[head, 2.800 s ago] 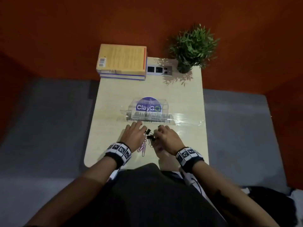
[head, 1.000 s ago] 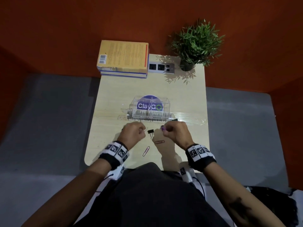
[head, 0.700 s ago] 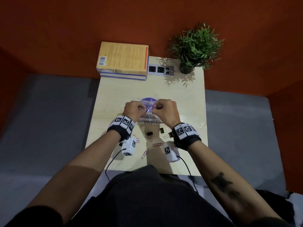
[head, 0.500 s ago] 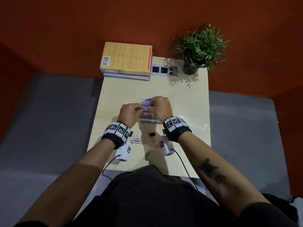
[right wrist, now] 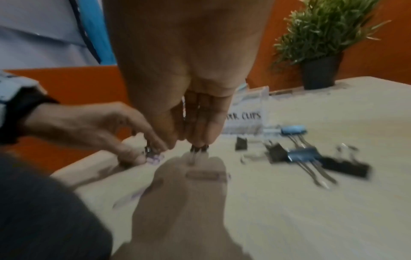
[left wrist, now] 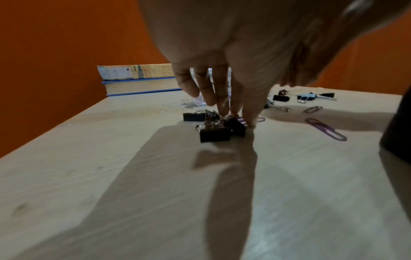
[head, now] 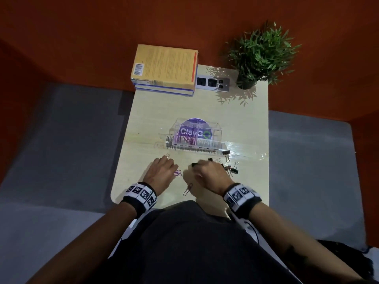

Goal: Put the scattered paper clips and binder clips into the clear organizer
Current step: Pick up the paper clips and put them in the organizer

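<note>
At the far left corner of the table [head: 164, 111]: a stack of books [head: 166, 66], spine lettering too blurred to read in the left wrist view. Nearer the front edge, the left hand [head: 162, 171], fingers [left wrist: 220, 98] pointed down and pinching the wire handles of a huddle of black binder clips [left wrist: 214, 131], which the hand hides entirely from the head camera. Just beside it, pink paper clips [head: 178, 173] half tucked under the palm.

Mid-table, the clear organizer [head: 194, 136] – see-through walls, purple sticker behind, a bunch of pink and purple clips standing in one compartment (which one, impossible to tell). In front of it, one purple paper clip [head: 188, 189] near the front edge.

Then the right hand [head: 209, 174], fingers pressed together, nipping a small dark clip [right wrist: 199, 148] at the tips – smeared by blur, kind uncertain. Toward the right edge, loose binder clips [head: 229, 165], black and blue, apart from the organizer. At the far right corner, a potted plant [head: 260, 52].
</note>
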{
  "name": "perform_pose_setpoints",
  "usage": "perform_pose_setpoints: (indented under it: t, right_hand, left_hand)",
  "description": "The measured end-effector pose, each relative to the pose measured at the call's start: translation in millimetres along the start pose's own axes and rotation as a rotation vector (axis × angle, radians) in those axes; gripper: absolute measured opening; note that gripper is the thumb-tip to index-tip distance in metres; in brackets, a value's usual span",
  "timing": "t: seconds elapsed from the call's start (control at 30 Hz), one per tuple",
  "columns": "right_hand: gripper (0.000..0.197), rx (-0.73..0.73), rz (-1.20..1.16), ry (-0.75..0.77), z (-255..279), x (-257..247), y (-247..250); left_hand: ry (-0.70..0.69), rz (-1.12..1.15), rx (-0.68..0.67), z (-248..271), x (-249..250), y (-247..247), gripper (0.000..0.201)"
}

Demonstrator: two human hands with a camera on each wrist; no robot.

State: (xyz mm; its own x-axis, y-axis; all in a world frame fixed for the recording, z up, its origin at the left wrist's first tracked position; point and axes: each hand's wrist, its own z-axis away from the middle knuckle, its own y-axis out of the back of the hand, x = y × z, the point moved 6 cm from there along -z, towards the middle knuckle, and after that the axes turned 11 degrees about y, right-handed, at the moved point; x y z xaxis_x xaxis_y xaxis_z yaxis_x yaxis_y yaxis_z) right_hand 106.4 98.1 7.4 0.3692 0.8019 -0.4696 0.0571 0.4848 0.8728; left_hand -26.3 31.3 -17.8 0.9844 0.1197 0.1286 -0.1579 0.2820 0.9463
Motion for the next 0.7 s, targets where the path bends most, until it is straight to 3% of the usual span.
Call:
perform_pose_setpoints:
  t: [0.17,0.4,0.5,0.6,0.7]
  right_hand:
    - [0.031,-0.065,0.012,-0.131,39,11,-30]
    - [0.025,-0.068,0.011,0.012,15,-20,-40]
    - [0.03,-0.052,0.004,0.062,7,-33,-39]
    - [0.041,0.011,-0.019,0.091,4,-40,-37]
    - [0.023,-0.056,0.049,0.048,3,-34,-39]
  left_hand:
    - [-0.074,-0.143,0.014,1,9,-3,0.023]
    - [-0.123,-0.176,-0.058,-2,21,-9,0.017]
    - [-0.045,-0.122,-0.093,-6,26,-8,0.007]
    - [0.058,-0.06,-0.128,-8,27,-5,0.016]
    - [0.117,-0.029,-0.144,-6,21,-7,0.015]
